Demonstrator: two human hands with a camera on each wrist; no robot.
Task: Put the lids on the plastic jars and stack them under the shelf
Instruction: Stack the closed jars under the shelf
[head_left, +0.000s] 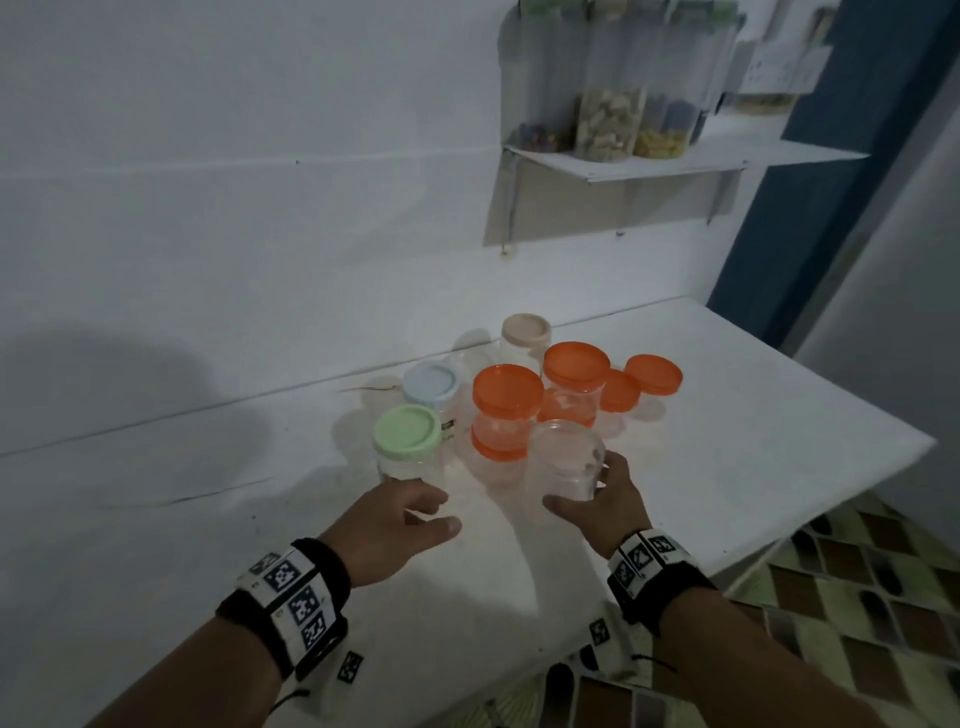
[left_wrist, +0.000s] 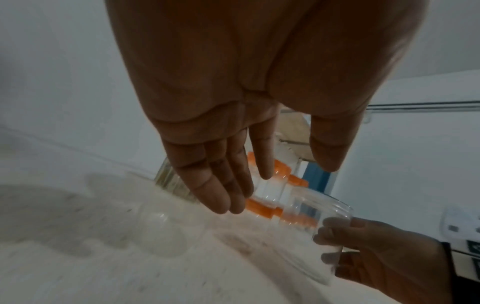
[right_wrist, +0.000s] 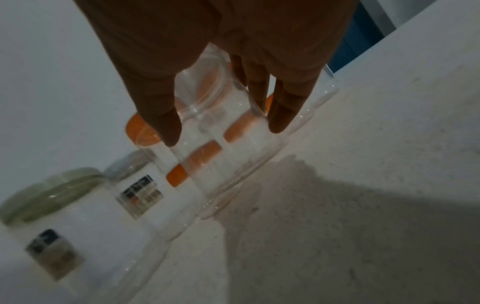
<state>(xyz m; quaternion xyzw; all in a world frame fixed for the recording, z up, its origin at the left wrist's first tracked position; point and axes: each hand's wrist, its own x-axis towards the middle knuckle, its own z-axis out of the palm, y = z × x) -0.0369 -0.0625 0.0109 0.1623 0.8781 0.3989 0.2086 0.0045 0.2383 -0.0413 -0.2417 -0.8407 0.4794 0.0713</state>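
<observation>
My right hand (head_left: 597, 499) grips a clear lidless jar (head_left: 566, 460) just above the white counter, thumb on one side and fingers on the other; the same jar (left_wrist: 311, 222) (right_wrist: 221, 127) shows in both wrist views. My left hand (head_left: 410, 514) hovers with straight fingers (left_wrist: 221, 185), holding nothing, in front of a green-lidded jar (head_left: 408, 441). Behind stand a stack of two orange-lidded jars (head_left: 506, 415), another orange-lidded jar (head_left: 576, 384), a blue-lidded jar (head_left: 431, 387) and a beige-lidded jar (head_left: 525, 335). Two loose orange lids (head_left: 653, 375) (head_left: 619, 391) lie at the back right.
A wall shelf (head_left: 675, 158) with several filled containers hangs above the counter's back right. The white counter (head_left: 753, 441) ends at the right and near edges over a patterned floor (head_left: 857, 597). A white wall runs along the back.
</observation>
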